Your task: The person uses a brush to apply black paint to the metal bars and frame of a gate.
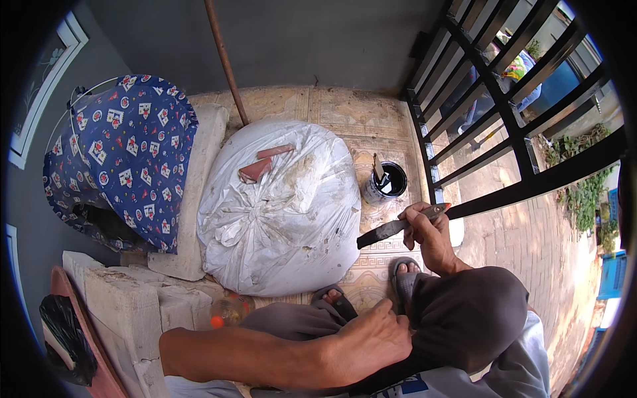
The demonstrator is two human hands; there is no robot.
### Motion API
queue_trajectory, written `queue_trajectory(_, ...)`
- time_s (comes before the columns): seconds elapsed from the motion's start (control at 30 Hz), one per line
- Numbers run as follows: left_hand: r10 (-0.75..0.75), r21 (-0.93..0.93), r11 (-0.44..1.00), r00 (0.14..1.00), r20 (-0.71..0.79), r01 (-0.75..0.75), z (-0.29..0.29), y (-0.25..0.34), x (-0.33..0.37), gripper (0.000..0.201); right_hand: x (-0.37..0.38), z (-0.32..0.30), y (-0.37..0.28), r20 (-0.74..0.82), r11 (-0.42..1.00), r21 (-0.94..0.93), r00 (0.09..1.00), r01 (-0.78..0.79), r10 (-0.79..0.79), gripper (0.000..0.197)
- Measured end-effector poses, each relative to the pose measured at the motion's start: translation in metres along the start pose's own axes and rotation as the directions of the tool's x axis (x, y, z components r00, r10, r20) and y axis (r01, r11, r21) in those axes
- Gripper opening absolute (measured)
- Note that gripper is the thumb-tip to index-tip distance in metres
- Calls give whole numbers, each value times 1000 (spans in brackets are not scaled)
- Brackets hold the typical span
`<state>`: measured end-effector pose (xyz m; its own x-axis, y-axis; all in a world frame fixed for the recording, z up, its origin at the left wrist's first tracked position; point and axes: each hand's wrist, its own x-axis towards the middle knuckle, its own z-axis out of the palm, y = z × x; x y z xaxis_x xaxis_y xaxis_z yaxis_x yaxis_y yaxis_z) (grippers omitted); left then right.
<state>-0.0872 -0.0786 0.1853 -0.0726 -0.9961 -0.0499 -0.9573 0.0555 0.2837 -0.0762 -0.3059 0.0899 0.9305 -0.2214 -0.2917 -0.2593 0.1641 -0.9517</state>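
Observation:
My right hand (430,240) grips a paintbrush (391,230) by its handle, with the dark, paint-covered bristles pointing left. Just beyond it stands a small open can (379,194) with black paint inside and a flat stick (377,167) leaning out of it. Low over my lap, my left hand (377,339) is curled closed; whatever its fingers may hold is hidden. A large, full white sack (279,225) sits on the floor in front of my feet. Two reddish-brown fragments (255,171) lie on top of the sack.
A black metal railing (507,123) runs along the right. To the left, a blue patterned fabric cover (126,159) rests beside a concrete slab (199,192). Concrete blocks (123,305) and a clear bottle with an orange cap (232,310) are near my left arm. A rusty rod (225,63) leans behind the sack.

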Motion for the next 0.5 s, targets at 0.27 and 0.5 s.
queue_trajectory(0.27, -114, -170, 983, 966, -233, 74, 15, -26, -4, 20, 17, -19, 28, -55, 994, 101, 998, 31, -26, 24)
queue_trajectory(0.5, -142, -260, 957, 989, -29, 130, -3, -31, 18, 21, 31, -38, 28, -87, 990, 74, 989, 123, -116, 24)
